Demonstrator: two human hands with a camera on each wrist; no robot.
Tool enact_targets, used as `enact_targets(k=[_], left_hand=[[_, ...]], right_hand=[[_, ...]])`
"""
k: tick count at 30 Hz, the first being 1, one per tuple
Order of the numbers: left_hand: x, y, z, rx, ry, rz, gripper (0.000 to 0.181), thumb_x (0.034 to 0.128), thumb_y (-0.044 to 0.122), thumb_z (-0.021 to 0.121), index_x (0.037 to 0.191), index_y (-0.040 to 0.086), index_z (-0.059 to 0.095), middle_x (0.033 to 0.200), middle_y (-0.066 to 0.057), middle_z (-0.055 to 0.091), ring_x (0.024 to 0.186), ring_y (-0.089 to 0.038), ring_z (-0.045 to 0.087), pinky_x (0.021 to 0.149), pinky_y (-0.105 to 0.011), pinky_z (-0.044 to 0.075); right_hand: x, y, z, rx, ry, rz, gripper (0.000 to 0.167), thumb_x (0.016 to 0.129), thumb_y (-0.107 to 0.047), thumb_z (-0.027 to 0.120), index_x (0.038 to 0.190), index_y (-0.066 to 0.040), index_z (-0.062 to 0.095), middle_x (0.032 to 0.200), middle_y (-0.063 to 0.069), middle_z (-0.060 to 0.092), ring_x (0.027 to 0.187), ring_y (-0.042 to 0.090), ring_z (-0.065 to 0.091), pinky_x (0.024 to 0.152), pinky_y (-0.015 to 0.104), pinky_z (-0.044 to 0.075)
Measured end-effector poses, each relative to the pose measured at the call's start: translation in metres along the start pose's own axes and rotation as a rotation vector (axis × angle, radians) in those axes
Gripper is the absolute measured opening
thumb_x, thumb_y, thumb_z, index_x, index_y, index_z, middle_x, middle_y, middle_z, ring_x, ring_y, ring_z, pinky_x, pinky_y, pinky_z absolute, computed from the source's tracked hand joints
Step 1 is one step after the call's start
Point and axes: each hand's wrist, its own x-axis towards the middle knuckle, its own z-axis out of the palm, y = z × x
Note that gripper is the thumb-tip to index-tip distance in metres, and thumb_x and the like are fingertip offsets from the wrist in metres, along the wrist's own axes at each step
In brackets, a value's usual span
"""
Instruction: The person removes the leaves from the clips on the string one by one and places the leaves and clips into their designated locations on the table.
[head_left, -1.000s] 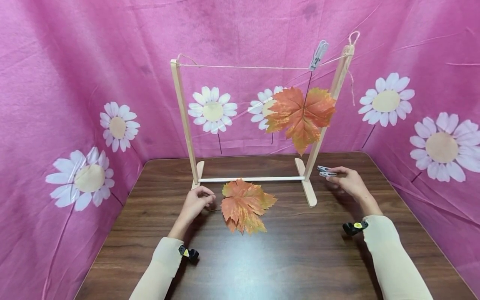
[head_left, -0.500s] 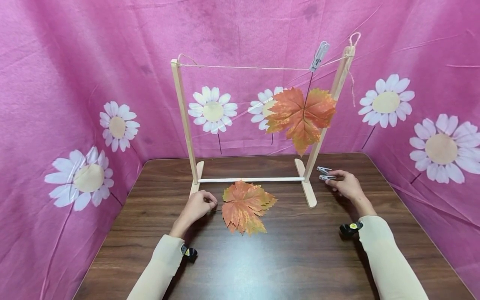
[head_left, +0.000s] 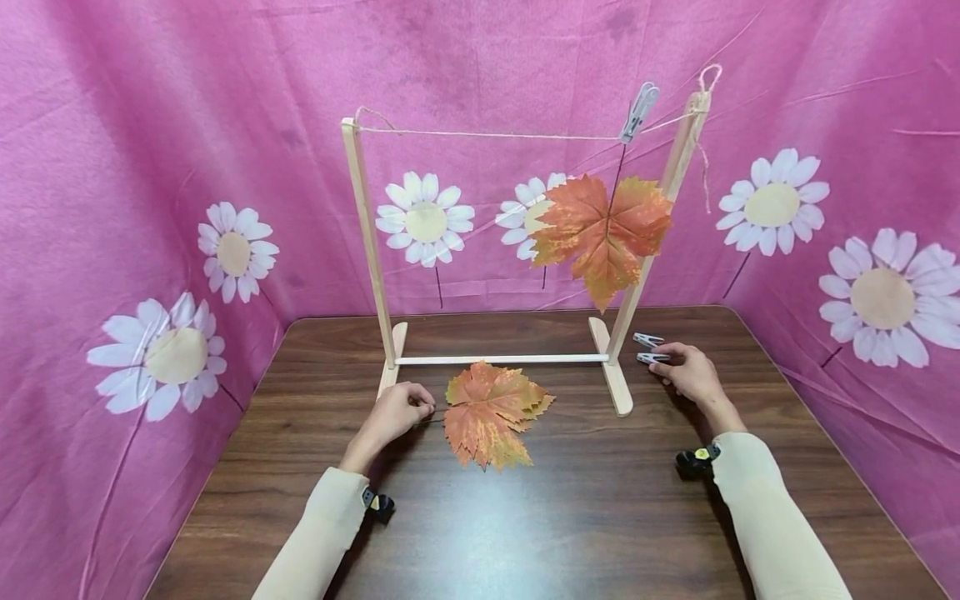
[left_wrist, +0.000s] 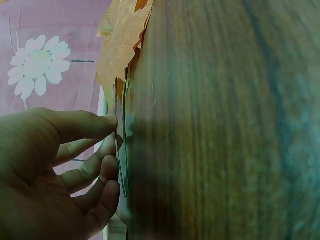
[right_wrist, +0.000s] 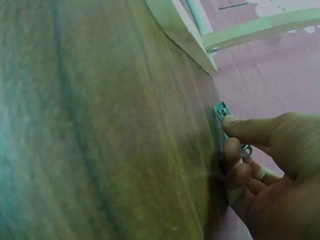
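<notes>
Pink cloth (head_left: 495,50) printed with white daisies (head_left: 426,220) fills the upper part and both sides of the head view. Beneath it, the dark wood-grain worktop (head_left: 585,517) runs to the lower edge. A pale wooden stand (head_left: 366,242) rises from the worktop's far half. One orange leaf (head_left: 607,229) hangs stem up, right of centre; overlapping orange leaves (head_left: 491,412) spread over the worktop mid-frame, stems pointing left. The left hand (head_left: 392,415), left of centre, pinches a stem (left_wrist: 116,100) of these leaves. The right hand (head_left: 693,375), at right, pinches a small clip (right_wrist: 220,108); a second clip (head_left: 647,339) lies just beside it. A grey clip (head_left: 640,112), upper right, tilts on the string (head_left: 487,134) between the post tops, above the hanging leaf's stem.
</notes>
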Motion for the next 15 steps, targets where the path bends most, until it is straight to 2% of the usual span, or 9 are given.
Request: enact_targets(k=[7,15], left_hand=[[-0.0004,0.0011,-0.0007,-0.028,-0.021,-0.008,0.004,0.0905,0.003,0.076,0.092,0.0,0.077,0.076,-0.003,0.073,0.061,-0.005,0.058,0.06,-0.02,0.049],[0.0009,-0.0016,-0.0002,-0.033,-0.021,-0.011,0.005,0.089,0.0,0.074,0.092,0.001,0.077,0.076,-0.003,0.073,0.06,-0.004,0.058,0.059,-0.02,0.048]], right_hand=[[0.0007,0.0053,0.0027,-0.002,0.018,-0.028,0.043,0.094,-0.008,0.078,0.132,0.007,0.064,0.075,0.005,0.069,0.056,0.008,0.059,0.046,0.028,0.051],[0.0004,0.005,0.0024,0.014,0.015,0.0,0.046,0.095,-0.009,0.078,0.135,0.007,0.062,0.074,0.001,0.069,0.057,0.007,0.059,0.047,0.028,0.051]])
